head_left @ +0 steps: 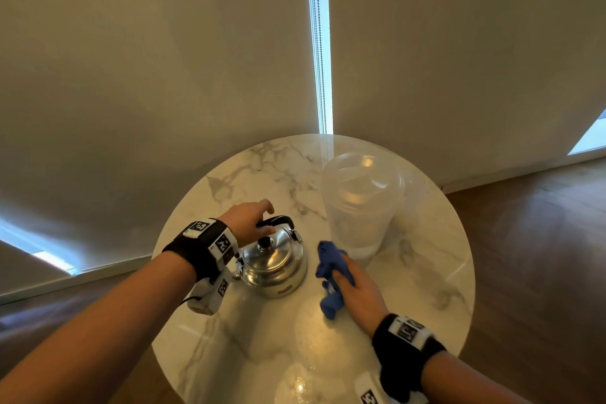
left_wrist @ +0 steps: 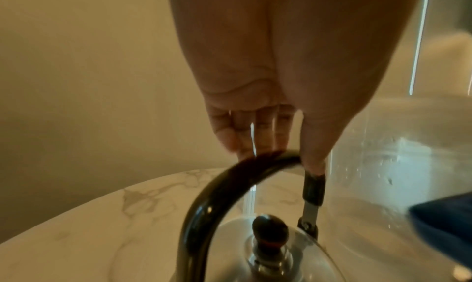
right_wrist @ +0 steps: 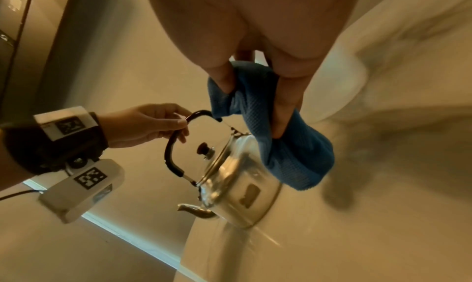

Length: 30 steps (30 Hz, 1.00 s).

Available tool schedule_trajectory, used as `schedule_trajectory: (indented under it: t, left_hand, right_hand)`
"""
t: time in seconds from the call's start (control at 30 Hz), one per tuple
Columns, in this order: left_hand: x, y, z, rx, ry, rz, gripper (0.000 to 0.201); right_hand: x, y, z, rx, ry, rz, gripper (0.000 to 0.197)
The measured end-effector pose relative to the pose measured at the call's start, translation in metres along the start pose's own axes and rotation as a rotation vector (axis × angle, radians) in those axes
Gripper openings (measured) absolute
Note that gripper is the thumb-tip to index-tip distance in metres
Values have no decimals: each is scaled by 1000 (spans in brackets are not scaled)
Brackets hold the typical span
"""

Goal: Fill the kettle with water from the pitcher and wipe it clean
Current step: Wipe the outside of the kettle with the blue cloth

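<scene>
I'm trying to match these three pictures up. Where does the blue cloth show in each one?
Head: the cloth is right of centre, held in the right hand beside the kettle.
Left wrist: only a dark blue corner at the right edge.
Right wrist: centre, bunched in the fingers against the kettle.
Shared landmark: the kettle's black handle.

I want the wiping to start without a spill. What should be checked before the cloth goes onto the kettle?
1. Left hand holds the kettle handle: ok.
2. Kettle lid on: ok.
3. Right hand grip on the blue cloth: ok.
4. Kettle standing upright on the table: ok.
5. Pitcher upright, apart from the kettle: ok.
6. Water level in the kettle: cannot tell.
</scene>
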State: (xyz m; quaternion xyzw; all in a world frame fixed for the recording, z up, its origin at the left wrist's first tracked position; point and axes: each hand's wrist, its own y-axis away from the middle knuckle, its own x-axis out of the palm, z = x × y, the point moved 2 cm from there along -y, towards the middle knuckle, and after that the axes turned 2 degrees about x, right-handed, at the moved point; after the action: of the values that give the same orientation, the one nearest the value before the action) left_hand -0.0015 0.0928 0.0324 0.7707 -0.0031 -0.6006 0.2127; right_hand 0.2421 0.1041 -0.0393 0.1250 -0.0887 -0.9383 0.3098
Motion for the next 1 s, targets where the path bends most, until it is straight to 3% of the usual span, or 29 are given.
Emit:
schedule_trajectory:
  t: [0.1, 0.2, 0.27, 0.5, 0.8, 1.0]
  left_hand:
    - [-5, 13, 10, 3, 63, -37, 34]
    - [2, 24, 18, -27, 121, -45, 27]
    - [5, 27, 20, -24, 151, -91, 27]
    - [11, 25, 25, 18, 138, -149, 29]
    - [11, 23, 26, 31, 130, -136, 29]
    - [6, 15, 32, -9, 135, -135, 27]
  right_hand:
    - [34, -38, 4, -16, 5, -28, 30]
    - [69, -69, 4, -4, 70, -5, 50]
    - [83, -75, 0, 69, 112, 6, 51]
    - [95, -66, -26, 153, 115, -10, 51]
    - [125, -24, -31, 140, 248, -93, 53]
    - [129, -11, -31, 95, 156, 38, 52]
